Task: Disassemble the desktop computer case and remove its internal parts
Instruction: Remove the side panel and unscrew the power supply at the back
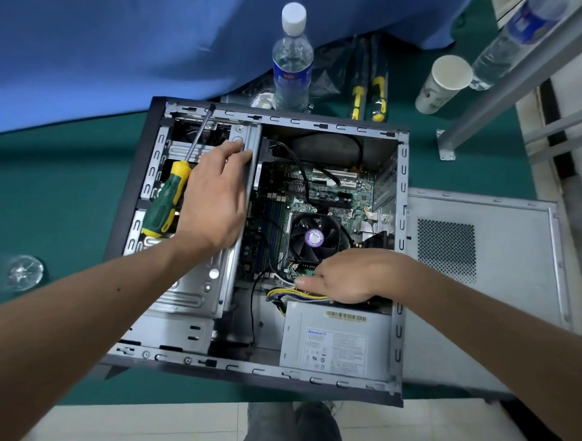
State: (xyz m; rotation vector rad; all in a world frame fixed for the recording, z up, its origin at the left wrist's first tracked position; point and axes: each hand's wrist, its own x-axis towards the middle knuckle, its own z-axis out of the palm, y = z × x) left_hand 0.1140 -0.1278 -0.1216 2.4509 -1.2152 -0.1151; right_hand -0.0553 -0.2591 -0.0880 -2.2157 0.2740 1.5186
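Computer case (399, 257) lies open on green table (53, 195), side panel (479, 260) beside it. Left hand (214, 198) presses flat, fingers together, on metal drive cage (195, 283). Right hand (343, 278) reaches into yellow power wires (280, 294); finger grip hidden. Screwdriver (166, 199) rests on cage. Wires bendy, board breaks easy: pull plug, not wire.

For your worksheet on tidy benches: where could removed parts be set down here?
Free: green mat left of the computer case, and the side panel lying on its right. Crowded: behind the case, by the water bottle, paper cup and spare tools.
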